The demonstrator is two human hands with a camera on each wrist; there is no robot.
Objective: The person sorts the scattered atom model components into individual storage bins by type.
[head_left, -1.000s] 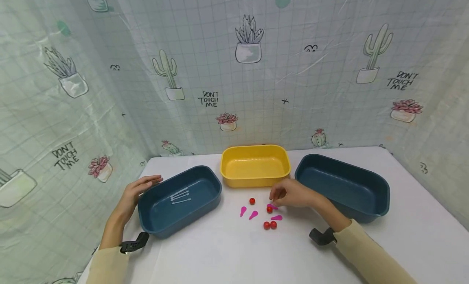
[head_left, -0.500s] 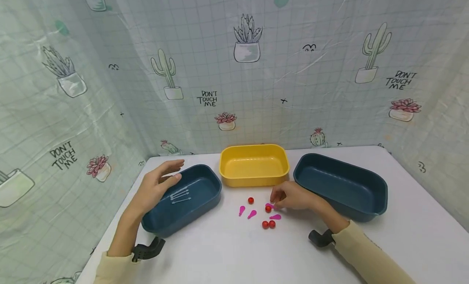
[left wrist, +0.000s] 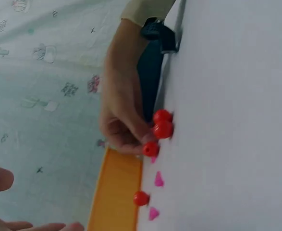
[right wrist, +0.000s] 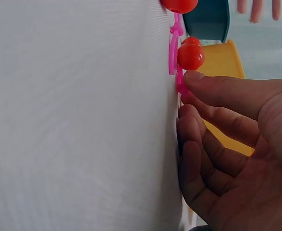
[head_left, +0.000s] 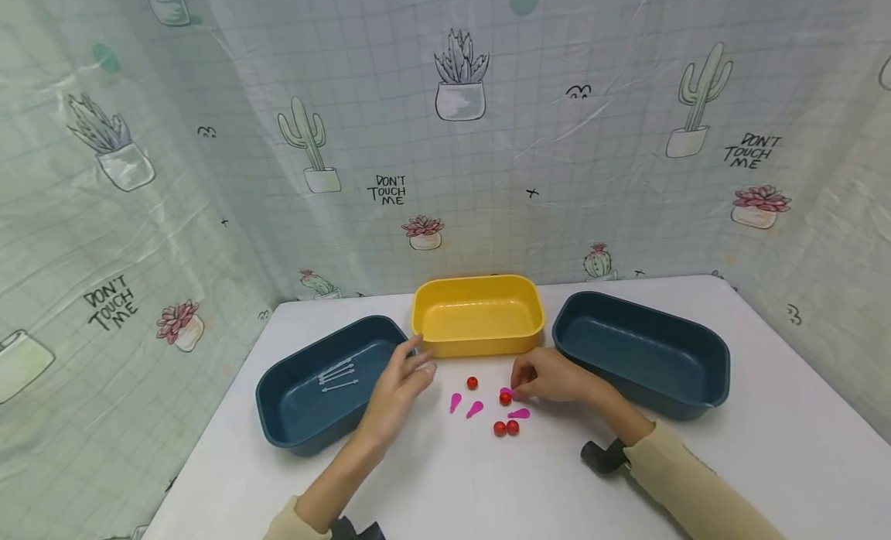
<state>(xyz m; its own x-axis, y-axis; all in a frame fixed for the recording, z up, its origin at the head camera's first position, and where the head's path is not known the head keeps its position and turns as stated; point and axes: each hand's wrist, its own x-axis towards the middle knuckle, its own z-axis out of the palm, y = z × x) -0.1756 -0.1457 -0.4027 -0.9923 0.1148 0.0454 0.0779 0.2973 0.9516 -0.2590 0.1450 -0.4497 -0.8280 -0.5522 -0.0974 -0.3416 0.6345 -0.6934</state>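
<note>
My right hand (head_left: 553,376) is low over the table. Its thumb and forefinger pinch one end of a small pink piece (right wrist: 181,87) with a rounded head, and the other fingers are curled. Right beside those fingertips is a red bead (head_left: 505,398). More flat pink pieces (head_left: 475,409) and red beads (head_left: 500,428) lie loose nearby on the white tabletop. My left hand (head_left: 393,393) hovers with loosely spread fingers, holding nothing, between the left blue bin and the yellow bin; its fingertips also show at the lower left of the left wrist view.
A dark blue bin (head_left: 284,408) at left holds several thin white rods (head_left: 339,373) with knobbed ends. The yellow bin (head_left: 480,346) stands at the back middle. Another dark blue bin (head_left: 647,362) is at right, beside my right forearm. A patterned curtain (head_left: 362,138) hangs behind the table.
My left hand has left the rim of the left blue bin and travelled right across it toward the small pieces. The right hand stays at the pink piece. The view has shifted slightly.
</note>
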